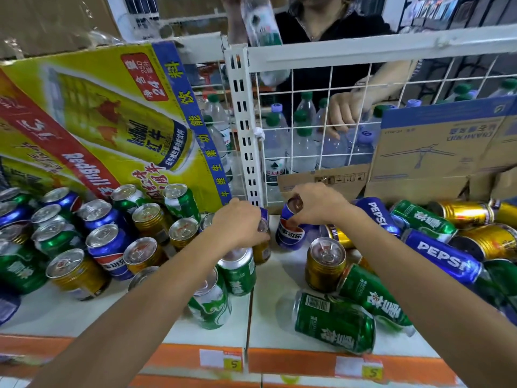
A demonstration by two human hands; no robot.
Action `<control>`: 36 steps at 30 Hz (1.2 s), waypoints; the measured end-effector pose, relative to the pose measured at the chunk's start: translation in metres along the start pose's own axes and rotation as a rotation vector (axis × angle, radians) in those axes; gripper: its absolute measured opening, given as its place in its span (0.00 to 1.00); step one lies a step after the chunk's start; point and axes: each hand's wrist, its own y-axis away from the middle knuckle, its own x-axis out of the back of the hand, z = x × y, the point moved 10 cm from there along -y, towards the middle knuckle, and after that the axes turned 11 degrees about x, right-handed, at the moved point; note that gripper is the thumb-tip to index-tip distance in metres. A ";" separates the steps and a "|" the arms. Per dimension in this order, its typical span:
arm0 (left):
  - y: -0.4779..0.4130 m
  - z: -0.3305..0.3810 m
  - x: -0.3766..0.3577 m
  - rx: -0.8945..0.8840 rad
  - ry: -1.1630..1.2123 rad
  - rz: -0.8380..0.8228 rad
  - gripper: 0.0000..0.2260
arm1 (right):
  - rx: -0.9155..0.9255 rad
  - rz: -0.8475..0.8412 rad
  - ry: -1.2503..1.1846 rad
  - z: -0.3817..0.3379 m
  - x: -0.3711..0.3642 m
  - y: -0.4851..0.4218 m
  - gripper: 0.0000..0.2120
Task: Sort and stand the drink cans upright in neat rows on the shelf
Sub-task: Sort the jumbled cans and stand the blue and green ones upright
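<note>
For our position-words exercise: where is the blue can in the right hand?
Head view: the blue can is mid-shelf under the right hand, just right of the left hand, behind an upright gold can.

On the shelf (279, 278), upright cans (106, 247) stand left, toppled cans (442, 256) lie right.

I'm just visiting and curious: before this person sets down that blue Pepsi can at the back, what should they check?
1. Right hand grip on the blue Pepsi can: fingers curled round its top. Ok.
2. Blue Pepsi can upright: it is tilted. Not ok.
3. Bare shelf to stand it on: white surface shows in front of it. Ok.
4. Left hand grip on the half-hidden can: the hand covers most of it. Cannot tell.
5. Green can by the front edge: lying on its side. Not ok.
6. Standing cans on the left sorted: colours are mixed. Not ok.
</note>
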 end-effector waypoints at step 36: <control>-0.081 0.004 -0.047 -0.535 -0.200 -0.210 0.33 | -0.566 -0.122 0.236 0.082 -0.044 -0.001 0.32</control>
